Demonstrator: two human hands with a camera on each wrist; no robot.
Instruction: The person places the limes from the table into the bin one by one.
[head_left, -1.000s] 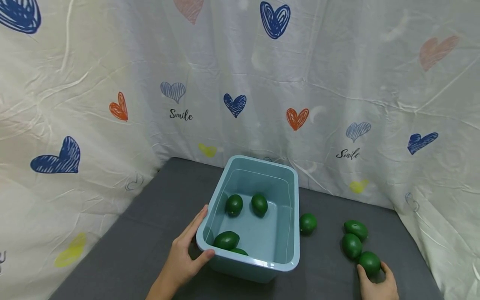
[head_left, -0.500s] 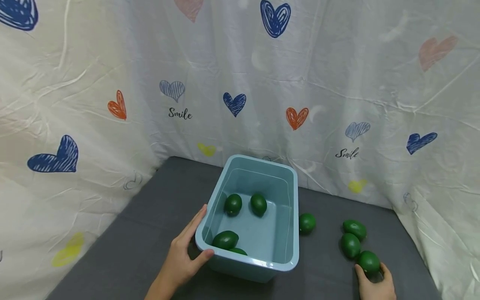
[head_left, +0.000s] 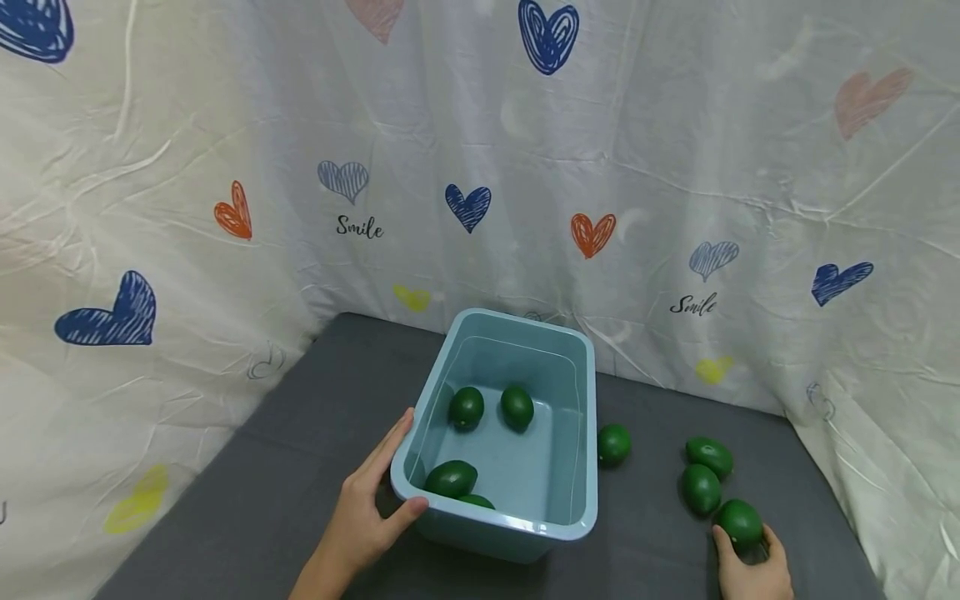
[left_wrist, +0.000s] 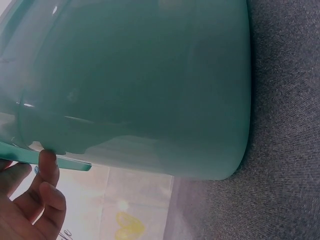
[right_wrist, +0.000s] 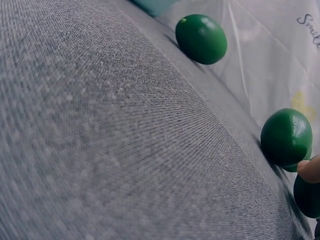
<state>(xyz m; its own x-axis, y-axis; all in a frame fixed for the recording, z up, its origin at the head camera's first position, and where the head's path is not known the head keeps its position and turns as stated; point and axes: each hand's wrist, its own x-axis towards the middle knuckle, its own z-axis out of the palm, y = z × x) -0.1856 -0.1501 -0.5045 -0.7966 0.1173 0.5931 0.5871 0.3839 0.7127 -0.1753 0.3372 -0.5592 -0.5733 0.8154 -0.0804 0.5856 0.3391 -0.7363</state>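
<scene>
My left hand (head_left: 363, 512) holds the near left corner of a light blue plastic bin (head_left: 532, 527), thumb over the front rim and fingers along the left side. In the left wrist view, fingertips (left_wrist: 48, 162) touch the bin's outer wall (left_wrist: 150, 85) just under the rim. Dark green avocados, several of them, lie inside the bin; one avocado (head_left: 476, 501) is partly hidden by the front wall. At the lower right, my right hand (head_left: 756, 575) grips an avocado (head_left: 739, 522) between thumb and fingers. In the right wrist view, only a fingertip (right_wrist: 309, 171) on it shows.
Two avocados, one farther back (head_left: 709, 457) and one nearer (head_left: 701, 489), lie touching just beyond my right hand. Another avocado (head_left: 614, 445) sits by the bin's right side. Dark grey cloth (head_left: 352, 375) covers the table. A white heart-printed curtain (head_left: 525, 150) hangs behind.
The avocado in my right hand has shifted slightly right, away from its neighbour. My left hand and the bin stay as they were; the head view drifts a little.
</scene>
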